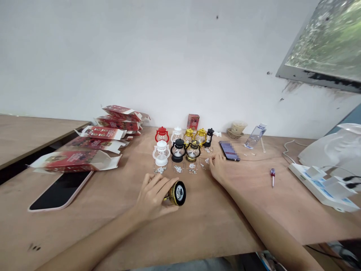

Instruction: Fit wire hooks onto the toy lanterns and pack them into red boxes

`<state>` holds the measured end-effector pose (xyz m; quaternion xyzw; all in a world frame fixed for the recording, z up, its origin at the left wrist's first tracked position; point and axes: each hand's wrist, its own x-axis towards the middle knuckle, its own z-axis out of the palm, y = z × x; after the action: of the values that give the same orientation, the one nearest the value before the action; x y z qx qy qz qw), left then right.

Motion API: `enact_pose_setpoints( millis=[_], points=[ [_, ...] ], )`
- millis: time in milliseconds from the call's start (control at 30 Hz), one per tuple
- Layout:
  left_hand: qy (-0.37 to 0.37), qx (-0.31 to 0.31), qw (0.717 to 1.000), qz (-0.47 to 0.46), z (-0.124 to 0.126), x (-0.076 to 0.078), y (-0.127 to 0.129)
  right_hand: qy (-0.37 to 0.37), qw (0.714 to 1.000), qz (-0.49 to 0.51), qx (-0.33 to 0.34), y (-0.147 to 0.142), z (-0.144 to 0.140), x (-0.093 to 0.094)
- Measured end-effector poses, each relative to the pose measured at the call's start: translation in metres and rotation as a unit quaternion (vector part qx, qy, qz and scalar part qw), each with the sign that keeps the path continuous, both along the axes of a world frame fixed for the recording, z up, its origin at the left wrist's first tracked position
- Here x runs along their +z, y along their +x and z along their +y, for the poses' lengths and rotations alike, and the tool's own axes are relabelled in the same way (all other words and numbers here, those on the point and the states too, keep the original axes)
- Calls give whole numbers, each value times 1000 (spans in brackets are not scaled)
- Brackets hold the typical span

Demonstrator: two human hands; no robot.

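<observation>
Nearest, on the brown wooden tabletop (pixel 211 226): left hand (pixel 153 192) curled round a small black-and-gold lantern with a round black base (pixel 179 193). Thumb below, fingers over the top; grip closed on the body. Lantern tipped on its side, base turned right and partly toward the viewer. Whether it touches the wood: cannot tell.

Base shows a pale round recess with dark detail, too small to read. Judgement: this hold suits work on the underside, since the recess is uncovered. Grip the body firmly, without squeezing; steady the heel of the hand on the table to prevent rolling.

To the right, a short screwdriver with a purple-red handle (pixel 272 172) lies apart from both hands.

Farther in, right hand (pixel 218 168) rests with fingers part-bent, tips near small white scraps (pixel 207 160). Whether it holds anything: cannot tell. Advice: pick up one piece at a time; loose bits scatter easily.

Beyond, thin bent wire pieces (pixel 193 171) lie before upright lanterns, white (pixel 161 159) and black (pixel 178 153) among them. Farthest, a red printed carton (pixel 193 122) stands near the wall.
</observation>
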<state>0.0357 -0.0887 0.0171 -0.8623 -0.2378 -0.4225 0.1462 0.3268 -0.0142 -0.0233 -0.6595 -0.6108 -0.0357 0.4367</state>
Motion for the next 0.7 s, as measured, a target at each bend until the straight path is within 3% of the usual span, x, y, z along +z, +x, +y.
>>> enact_pose_setpoints(
  millis=[267, 467, 600, 700],
  points=[
    [-9, -7, 1000, 8, 4, -4, -1, -42, 999, 14, 22, 4, 5, -14],
    [-21, -5, 1000, 4, 3, -2, -3, -37, 995, 54, 77, 0, 10, -24],
    [-21, -7, 1000, 11, 4, 0, -3, -10, 994, 68, 90, -6, 5, -18],
    [-19, -5, 1000, 15, 5, 0, -3, 75, 990, 64, 100, -18, -11, -4]
  ],
)
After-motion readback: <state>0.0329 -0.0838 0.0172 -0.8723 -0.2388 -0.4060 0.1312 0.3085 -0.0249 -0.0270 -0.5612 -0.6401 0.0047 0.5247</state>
